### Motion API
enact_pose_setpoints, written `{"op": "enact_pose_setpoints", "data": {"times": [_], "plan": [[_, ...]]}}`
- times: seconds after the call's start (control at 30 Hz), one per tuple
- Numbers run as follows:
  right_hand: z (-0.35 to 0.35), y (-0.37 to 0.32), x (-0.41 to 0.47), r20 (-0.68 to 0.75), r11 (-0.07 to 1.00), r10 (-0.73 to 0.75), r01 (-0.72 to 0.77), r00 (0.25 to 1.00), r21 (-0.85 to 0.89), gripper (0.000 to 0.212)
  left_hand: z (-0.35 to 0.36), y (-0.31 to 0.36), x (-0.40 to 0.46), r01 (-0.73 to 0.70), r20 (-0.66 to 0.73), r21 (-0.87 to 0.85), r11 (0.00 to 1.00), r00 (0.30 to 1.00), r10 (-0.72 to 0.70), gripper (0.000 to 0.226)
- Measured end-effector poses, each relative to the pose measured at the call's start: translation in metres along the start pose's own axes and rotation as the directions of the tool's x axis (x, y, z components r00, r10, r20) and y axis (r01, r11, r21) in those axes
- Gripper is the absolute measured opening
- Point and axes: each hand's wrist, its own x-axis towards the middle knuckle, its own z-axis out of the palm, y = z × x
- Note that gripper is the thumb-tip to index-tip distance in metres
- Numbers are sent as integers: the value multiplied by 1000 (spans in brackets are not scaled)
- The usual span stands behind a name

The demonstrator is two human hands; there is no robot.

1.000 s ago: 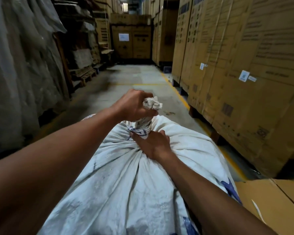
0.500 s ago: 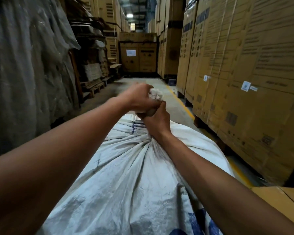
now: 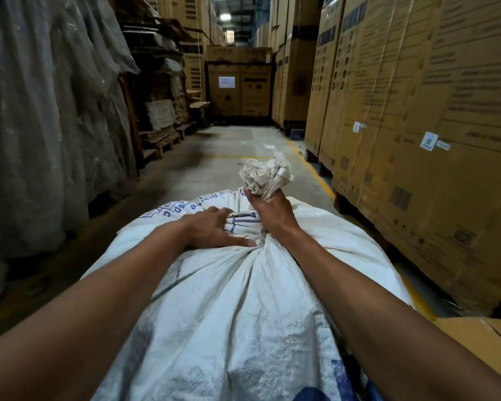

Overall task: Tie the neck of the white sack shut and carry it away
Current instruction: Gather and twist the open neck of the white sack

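Observation:
A big white woven sack (image 3: 229, 314) with blue print fills the lower middle of the view, bulging and full. Its neck (image 3: 265, 173) is bunched into a crumpled tuft that sticks up above my right hand (image 3: 268, 214), which is shut around the gathered cloth just below the tuft. My left hand (image 3: 211, 231) lies flat on the sack's shoulder to the left of the neck, fingers spread, thumb touching the base of the gather. I see no cord or tie on the neck.
A concrete aisle (image 3: 229, 151) runs ahead with a yellow line on its right. Tall stacked cardboard cartons (image 3: 417, 125) on pallets wall the right side. Plastic-wrapped goods (image 3: 41, 125) and wooden pallets (image 3: 162, 137) line the left. More cartons (image 3: 239, 82) close the far end.
My left hand has let go of the neck's top and dropped flat onto the sack. My right hand has moved up and now holds the neck alone.

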Motion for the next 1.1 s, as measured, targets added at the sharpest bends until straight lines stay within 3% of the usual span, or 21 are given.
{"op": "enact_pose_setpoints", "data": {"times": [0.17,0.33,0.47,0.63,0.77,0.9,1.1], "plan": [[11,22,-1,67,998,-19,23,998,-61,58,21,-11,11,-55,28,35,998,998,54,139],[20,30,0,177,981,13,21,984,-191,67,31,-20,12,-77,57,88,993,996,72,113],[19,28,-9,216,973,37,14,976,-230,71,32,-16,2,-74,56,137,988,996,67,115],[7,12,-20,168,998,-46,53,985,-39,60,15,-5,-15,-54,20,89,995,998,53,128],[-6,-3,-12,143,984,-96,73,985,161,66,-15,18,-32,-77,0,-178,981,997,78,137],[-15,-10,-6,244,948,-137,55,960,313,60,-6,54,-31,16,-35,-101,995,999,-20,161],[-11,12,-7,296,949,-110,12,949,316,76,27,60,-19,101,-85,-54,993,991,-105,139]]}}
